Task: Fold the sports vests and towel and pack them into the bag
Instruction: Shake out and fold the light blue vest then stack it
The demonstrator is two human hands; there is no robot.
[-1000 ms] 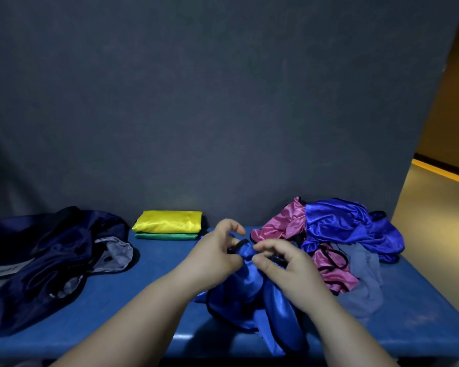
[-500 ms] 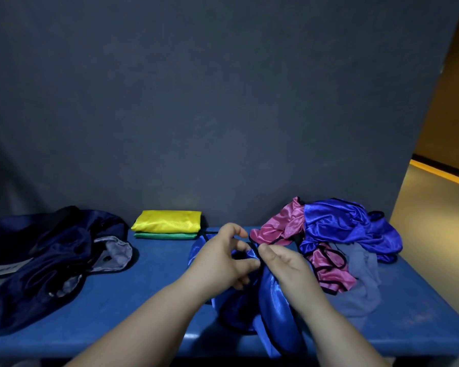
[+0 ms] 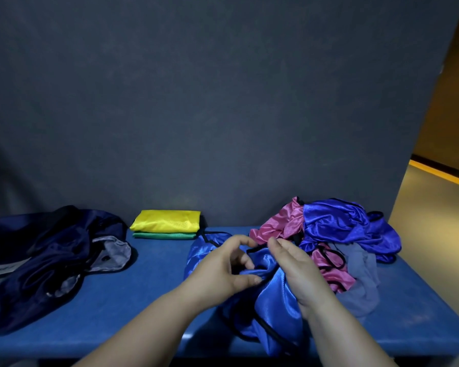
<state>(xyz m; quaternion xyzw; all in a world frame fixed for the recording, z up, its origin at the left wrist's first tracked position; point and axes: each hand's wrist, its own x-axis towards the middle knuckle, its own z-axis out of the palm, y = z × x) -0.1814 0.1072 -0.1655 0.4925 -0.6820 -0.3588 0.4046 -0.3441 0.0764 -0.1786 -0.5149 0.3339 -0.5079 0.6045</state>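
Observation:
A shiny blue vest with black trim lies crumpled at the table's front middle, part of it hanging over the edge. My left hand grips a fold of it between thumb and curled fingers. My right hand lies on the vest's right side, its fingers tucked into the cloth. To the right sits a heap of a pink vest, another blue vest and a grey towel. A folded yellow vest rests on a folded green one. The dark navy bag lies open at the left.
Everything rests on a blue table against a dark grey wall. An orange-lit floor shows at the right beyond the table's end.
Both hands have drawn closer together on the blue vest and shifted a little toward me. The vest is more bunched between them. The rest is unmoved.

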